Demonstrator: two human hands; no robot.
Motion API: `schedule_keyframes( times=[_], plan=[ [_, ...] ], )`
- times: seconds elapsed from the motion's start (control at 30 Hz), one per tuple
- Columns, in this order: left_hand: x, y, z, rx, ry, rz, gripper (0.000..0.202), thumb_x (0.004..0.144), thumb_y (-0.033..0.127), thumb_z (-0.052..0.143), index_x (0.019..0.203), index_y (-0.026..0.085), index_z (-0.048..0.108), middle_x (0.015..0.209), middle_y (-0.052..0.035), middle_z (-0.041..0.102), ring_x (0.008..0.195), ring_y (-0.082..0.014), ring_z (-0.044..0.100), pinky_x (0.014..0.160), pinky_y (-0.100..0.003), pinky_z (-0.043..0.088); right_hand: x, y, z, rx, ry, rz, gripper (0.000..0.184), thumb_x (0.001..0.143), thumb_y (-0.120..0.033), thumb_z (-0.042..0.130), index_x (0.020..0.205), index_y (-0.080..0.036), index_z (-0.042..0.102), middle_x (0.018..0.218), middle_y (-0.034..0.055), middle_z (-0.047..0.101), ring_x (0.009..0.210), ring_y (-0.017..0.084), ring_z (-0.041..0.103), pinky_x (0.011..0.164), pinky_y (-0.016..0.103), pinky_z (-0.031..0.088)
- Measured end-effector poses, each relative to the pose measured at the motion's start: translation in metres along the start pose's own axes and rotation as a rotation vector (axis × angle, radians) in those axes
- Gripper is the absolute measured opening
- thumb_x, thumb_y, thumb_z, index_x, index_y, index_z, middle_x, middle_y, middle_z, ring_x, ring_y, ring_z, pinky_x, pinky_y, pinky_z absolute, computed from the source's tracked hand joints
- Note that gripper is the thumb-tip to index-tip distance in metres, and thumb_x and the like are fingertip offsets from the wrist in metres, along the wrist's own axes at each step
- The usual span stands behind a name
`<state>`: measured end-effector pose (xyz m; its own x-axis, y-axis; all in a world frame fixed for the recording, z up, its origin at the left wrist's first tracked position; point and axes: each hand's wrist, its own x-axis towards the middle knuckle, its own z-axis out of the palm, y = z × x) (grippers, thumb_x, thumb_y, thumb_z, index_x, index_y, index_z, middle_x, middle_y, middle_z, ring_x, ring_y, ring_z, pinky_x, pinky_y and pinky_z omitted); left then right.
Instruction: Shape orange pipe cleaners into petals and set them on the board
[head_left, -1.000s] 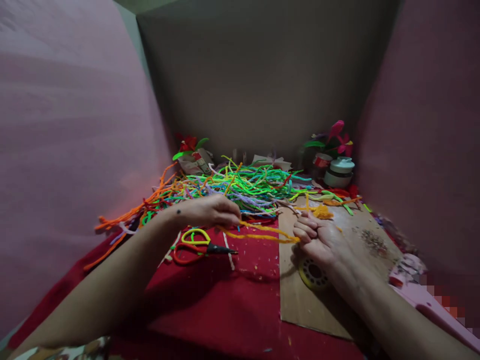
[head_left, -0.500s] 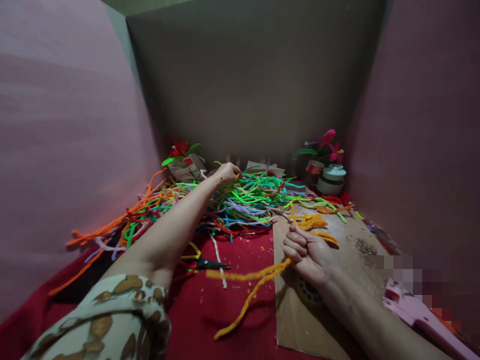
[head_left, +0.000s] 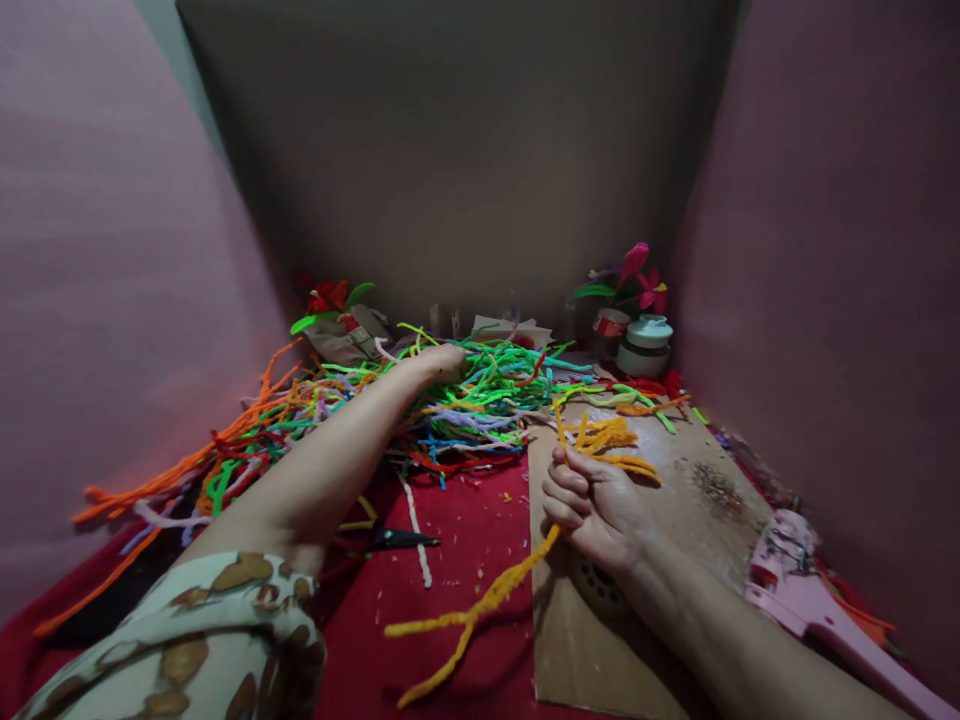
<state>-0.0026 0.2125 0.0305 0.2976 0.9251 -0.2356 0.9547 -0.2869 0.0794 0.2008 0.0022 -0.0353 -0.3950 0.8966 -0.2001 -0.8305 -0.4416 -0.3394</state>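
My right hand (head_left: pixel 596 505) is closed in a fist around several yellow-orange pipe cleaners (head_left: pixel 501 592). Two long ends hang out to the lower left, and one tip sticks up above the thumb. Behind that fist, more yellow-orange pipe cleaners (head_left: pixel 611 435) fan out over the board; whether they are held too, I cannot tell. My left hand (head_left: pixel 448 362) reaches far forward into a tangled heap of coloured pipe cleaners (head_left: pixel 499 385), mostly green on this side. Its fingers point away and are hidden, so their grip does not show.
Scissors (head_left: pixel 401 539) lie on the red cloth (head_left: pixel 480 540) under my left forearm. A wooden board (head_left: pixel 577 650) is below my right hand. A pink tool (head_left: pixel 817 595) lies at right. Behind stand a lidded jar (head_left: pixel 645 345) and pipe-cleaner flowers (head_left: pixel 326 297). Walls close in both sides.
My left hand has turned and lowered into the heap, hiding its fingers. My right hand still holds the yellow-orange pipe cleaners; their loose ends have swung down. The view has shifted slightly right.
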Motion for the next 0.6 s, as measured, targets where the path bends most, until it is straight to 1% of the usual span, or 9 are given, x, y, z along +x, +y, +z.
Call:
schedule_keyframes(
  times=[0.2,0.23,0.3,0.37,0.43,0.5,0.6],
  plan=[
    [-0.009,-0.005,-0.003,-0.05,0.015,0.066,0.031,0.085,0.033,0.05,0.111,0.016,0.053,0.114,-0.0074,0.054,0.097,-0.0199,0.055,0.08,-0.038,0.049,0.001,0.001,-0.004,-0.023,-0.038,0.001,0.014,0.082,-0.015,0.047,0.068,-0.014,0.049,0.044,-0.0099,0.027,0.033,0.003,0.019,0.033,0.015,0.018],
    [-0.011,-0.006,-0.003,-0.073,0.03,0.076,0.03,0.084,0.033,0.051,0.108,0.016,0.056,0.111,-0.0067,0.056,0.094,-0.0193,0.057,0.079,-0.036,0.049,0.001,0.002,-0.005,-0.025,-0.042,0.003,0.014,0.082,-0.015,0.048,0.068,-0.014,0.049,0.044,-0.01,0.027,0.033,0.003,0.019,0.033,0.015,0.018],
    [-0.014,-0.007,-0.001,-0.124,0.082,0.09,0.022,0.079,0.031,0.057,0.095,0.017,0.064,0.095,-0.0039,0.064,0.083,-0.0171,0.06,0.072,-0.028,0.047,0.001,0.002,-0.005,-0.028,-0.043,0.002,0.014,0.082,-0.015,0.047,0.068,-0.014,0.049,0.044,-0.0099,0.027,0.033,0.003,0.019,0.033,0.015,0.018],
    [-0.016,-0.007,0.002,-0.176,0.163,0.094,0.011,0.07,0.027,0.063,0.076,0.019,0.069,0.074,-0.0009,0.067,0.07,-0.0151,0.06,0.062,-0.023,0.042,0.001,0.002,-0.004,-0.024,-0.033,-0.002,0.016,0.082,-0.015,0.045,0.067,-0.014,0.049,0.043,-0.0097,0.027,0.033,0.003,0.019,0.033,0.015,0.017],
    [-0.017,-0.008,0.003,-0.227,0.267,0.082,0.005,0.062,0.022,0.066,0.065,0.019,0.069,0.06,-0.0001,0.064,0.062,-0.0141,0.057,0.057,-0.021,0.037,0.001,0.001,-0.002,-0.021,-0.02,-0.004,0.017,0.083,-0.015,0.043,0.067,-0.013,0.049,0.043,-0.0094,0.027,0.033,0.004,0.018,0.033,0.015,0.017],
    [-0.019,-0.01,0.0,-0.283,0.392,0.054,0.004,0.057,0.02,0.066,0.061,0.018,0.068,0.056,-0.0005,0.062,0.061,-0.0138,0.055,0.056,-0.021,0.035,0.0,0.001,-0.002,-0.022,-0.011,-0.008,0.019,0.084,-0.015,0.041,0.067,-0.013,0.05,0.042,-0.0091,0.028,0.033,0.004,0.018,0.033,0.015,0.016],
    [-0.023,-0.018,-0.012,-0.402,0.567,0.013,0.008,0.057,0.022,0.066,0.062,0.017,0.067,0.055,-0.0006,0.06,0.06,-0.0131,0.053,0.054,-0.021,0.033,0.001,0.001,-0.002,-0.018,-0.012,-0.011,0.02,0.085,-0.015,0.04,0.068,-0.013,0.049,0.042,-0.009,0.028,0.033,0.003,0.018,0.033,0.015,0.015]
  ],
)
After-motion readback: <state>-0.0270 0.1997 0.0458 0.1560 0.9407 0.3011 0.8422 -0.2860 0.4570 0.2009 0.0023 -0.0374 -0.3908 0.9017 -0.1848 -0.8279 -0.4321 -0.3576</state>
